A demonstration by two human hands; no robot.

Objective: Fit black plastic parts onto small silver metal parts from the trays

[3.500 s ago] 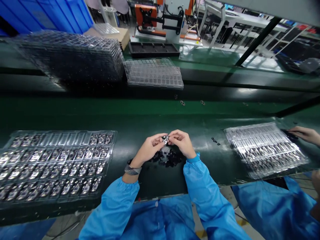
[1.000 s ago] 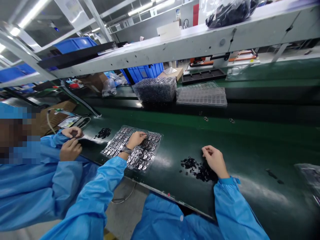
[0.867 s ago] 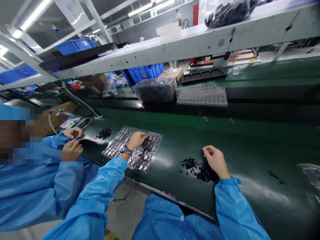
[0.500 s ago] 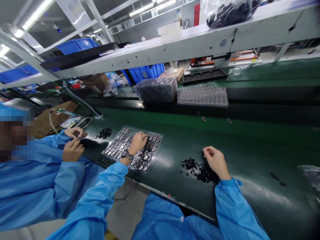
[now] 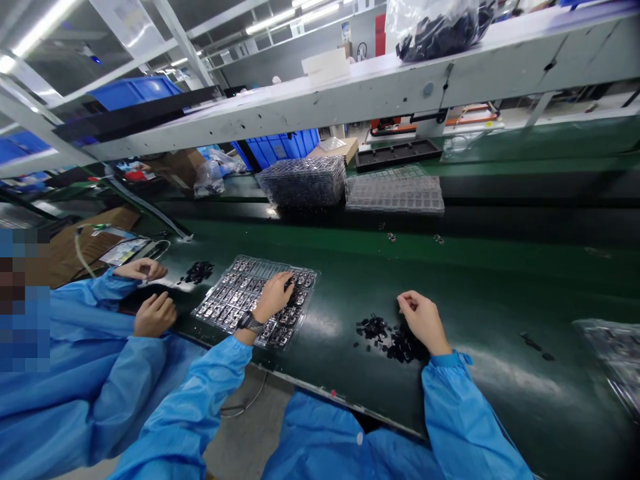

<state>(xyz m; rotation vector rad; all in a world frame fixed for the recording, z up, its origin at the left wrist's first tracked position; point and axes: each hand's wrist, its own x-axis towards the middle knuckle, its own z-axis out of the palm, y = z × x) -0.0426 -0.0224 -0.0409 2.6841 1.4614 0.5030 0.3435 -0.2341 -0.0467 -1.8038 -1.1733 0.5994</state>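
My left hand (image 5: 274,297) rests on a clear blister tray (image 5: 220,300) of small metal-and-black parts that lies on the green belt; its fingers are curled down into the tray's right side, and what they pinch is hidden. My right hand (image 5: 421,319) lies loosely curled on the belt beside a heap of small black parts (image 5: 387,337), its fingertips pressed together near the heap's top edge. Blue sleeves cover both arms, and a watch sits on the left wrist.
A co-worker in blue sits at my left with both hands (image 5: 145,290) at the belt near another small heap of black parts (image 5: 197,272). Stacked clear trays (image 5: 303,180) (image 5: 395,193) stand beyond the belt. Another tray (image 5: 613,357) shows at the right edge. A shelf (image 5: 350,93) runs overhead.
My head has turned left since the earliest frame, where both hands held one part together. In the last second the left hand slid slightly toward me over the tray; the right hand stayed beside the heap.
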